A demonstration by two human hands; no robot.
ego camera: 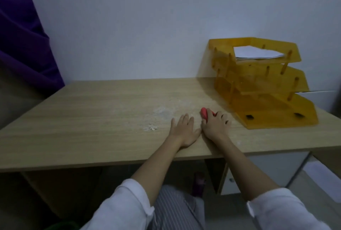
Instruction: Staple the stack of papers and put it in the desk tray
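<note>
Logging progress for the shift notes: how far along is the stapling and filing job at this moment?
Nearly done, it seems. Done: white papers already lie in the top tier of the yellow desk tray; whether they are stapled cannot be told. In hand: the right hand rests on the red stapler on the desk; the left hand lies flat and empty. Left: apparently only letting go of the stapler.

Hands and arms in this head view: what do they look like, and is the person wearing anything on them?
Both hands, the left hand and the right hand, are bare: no gloves, and no rings or watch that I can make out. The forearms are bare too. White sleeves, left sleeve and right sleeve, are pushed up towards the elbows, loose and plain, without visible markings.
</note>
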